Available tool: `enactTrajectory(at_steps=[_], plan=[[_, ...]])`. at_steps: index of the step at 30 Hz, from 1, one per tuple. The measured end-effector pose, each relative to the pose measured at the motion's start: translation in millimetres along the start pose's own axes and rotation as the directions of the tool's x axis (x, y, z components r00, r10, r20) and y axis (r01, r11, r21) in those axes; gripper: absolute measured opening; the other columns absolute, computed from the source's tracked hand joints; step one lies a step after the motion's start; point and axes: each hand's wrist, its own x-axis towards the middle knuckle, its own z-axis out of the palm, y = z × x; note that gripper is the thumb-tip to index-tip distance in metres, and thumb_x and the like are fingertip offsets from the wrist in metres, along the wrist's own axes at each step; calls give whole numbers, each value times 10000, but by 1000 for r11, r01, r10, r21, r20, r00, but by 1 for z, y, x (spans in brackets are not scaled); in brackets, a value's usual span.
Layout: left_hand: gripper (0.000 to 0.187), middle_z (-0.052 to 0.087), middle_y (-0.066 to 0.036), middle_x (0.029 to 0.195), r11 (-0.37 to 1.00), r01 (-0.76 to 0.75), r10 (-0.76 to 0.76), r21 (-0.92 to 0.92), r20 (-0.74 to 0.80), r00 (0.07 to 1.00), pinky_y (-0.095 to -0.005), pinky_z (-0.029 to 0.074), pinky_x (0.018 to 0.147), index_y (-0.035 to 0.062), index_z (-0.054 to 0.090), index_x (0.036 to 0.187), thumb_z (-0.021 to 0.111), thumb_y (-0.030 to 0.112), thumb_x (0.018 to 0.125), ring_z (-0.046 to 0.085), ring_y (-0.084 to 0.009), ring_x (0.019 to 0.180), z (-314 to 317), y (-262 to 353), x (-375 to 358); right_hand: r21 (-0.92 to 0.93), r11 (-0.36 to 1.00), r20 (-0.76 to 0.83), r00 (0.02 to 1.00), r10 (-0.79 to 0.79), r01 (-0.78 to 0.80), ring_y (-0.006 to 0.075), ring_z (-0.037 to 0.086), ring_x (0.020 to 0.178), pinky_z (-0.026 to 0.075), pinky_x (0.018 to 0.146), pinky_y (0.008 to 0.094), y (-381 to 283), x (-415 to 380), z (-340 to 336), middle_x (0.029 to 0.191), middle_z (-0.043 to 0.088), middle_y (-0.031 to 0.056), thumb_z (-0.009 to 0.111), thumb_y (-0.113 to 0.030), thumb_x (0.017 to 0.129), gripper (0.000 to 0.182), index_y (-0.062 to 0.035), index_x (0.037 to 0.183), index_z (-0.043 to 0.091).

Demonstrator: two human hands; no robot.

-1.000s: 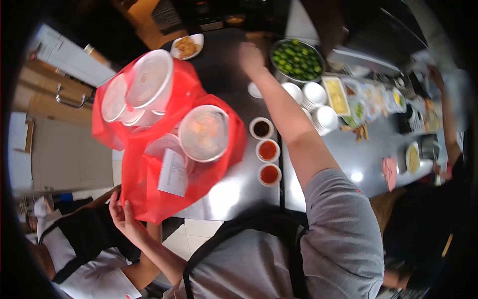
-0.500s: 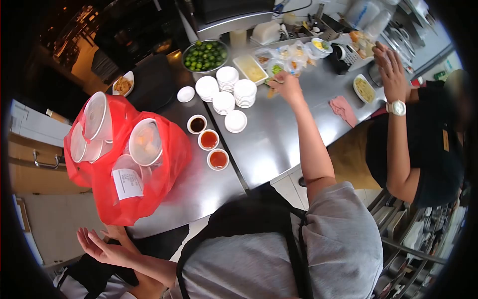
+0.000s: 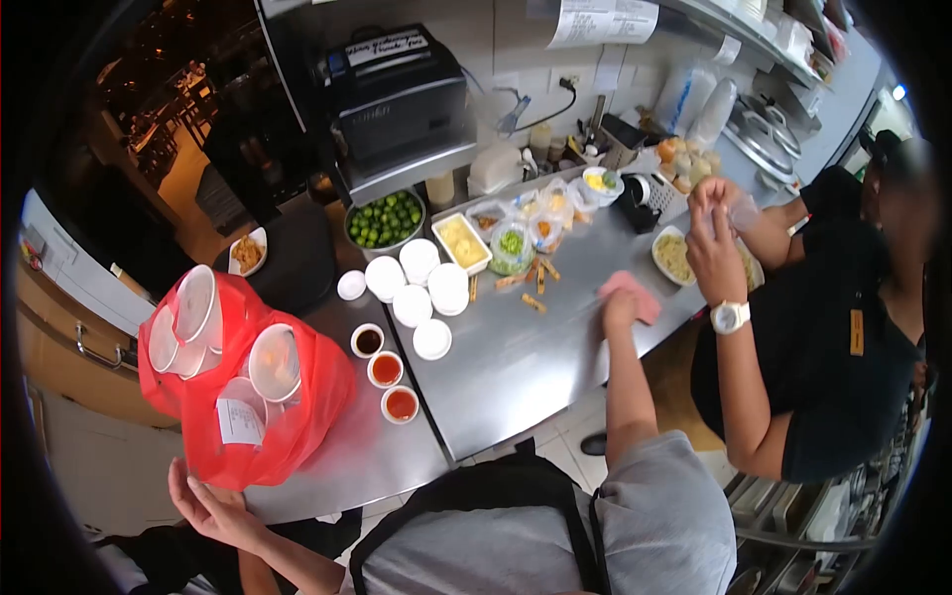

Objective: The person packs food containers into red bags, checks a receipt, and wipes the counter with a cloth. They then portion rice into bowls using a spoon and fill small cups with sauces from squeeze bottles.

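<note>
Two steel tabletops [image 3: 526, 382] meet at a dark seam [image 3: 432, 416], with tiled floor [image 3: 570, 434] at five o'clock from mid-view and a black machine [image 3: 402, 114] at eleven. At three, the pink cloth [image 3: 643, 297] lies under the right hand [image 3: 622, 311]; I can't tell whether its fingers grip. The left hand [image 3: 213, 511], toward eight, has loosely open fingers beside the red bag [image 3: 315, 402]. White containers [image 3: 419, 260] fill nine, green fruit [image 3: 385, 220] ten; noodles [image 3: 674, 258] and a co-worker [image 3: 793, 382] hem in the cloth's outer side.
</note>
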Motion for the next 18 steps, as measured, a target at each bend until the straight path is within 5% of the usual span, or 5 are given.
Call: enactTrajectory(at_steps=[1, 2, 6, 8, 18], plan=[[249, 511, -120, 1119, 1000, -15, 18, -27, 81, 997, -313, 360, 915, -37, 505, 1090, 434, 94, 890, 476, -197, 1052, 9, 4, -4, -136, 967, -42, 974, -224, 217, 268, 599, 678, 471, 638, 374, -17, -10, -17, 738, 621, 125, 456, -105, 785, 166, -56, 820, 610], [239, 514, -117, 1108, 998, -27, 35, -53, 161, 986, -312, 351, 918, -35, 513, 1076, 432, 87, 887, 474, -194, 1049, 18, 9, -9, -194, 910, -263, 874, -408, 366, 269, 596, 703, 468, 650, 366, -23, -11, 30, 765, 621, 116, 456, -109, 780, 186, -30, 891, 582], [185, 518, -120, 1072, 993, -120, 118, -3, 227, 967, -307, 377, 891, -34, 527, 1011, 448, 49, 866, 479, -204, 1026, 59, 36, -32, 209, 952, 2, 973, -231, 226, 276, 611, 634, 480, 582, 379, -28, 23, -4, 684, 615, 119, 493, -115, 748, 139, -80, 758, 627], [169, 520, -120, 1051, 993, -114, 116, -23, 251, 961, -308, 377, 886, -32, 532, 989, 458, 39, 855, 482, -204, 1014, 73, 47, -45, 183, 941, -162, 953, -255, 283, 271, 615, 600, 483, 547, 367, -19, 61, 11, 644, 612, 118, 513, -117, 734, 132, -109, 683, 635], [119, 546, -137, 957, 998, -20, 48, -65, 460, 887, -311, 391, 815, -33, 562, 865, 547, 41, 772, 518, -227, 917, 135, 89, -123, 231, 918, -30, 946, -324, 322, 252, 628, 637, 495, 574, 352, -48, 167, 53, 671, 626, 134, 551, -141, 727, 122, -73, 694, 647]])
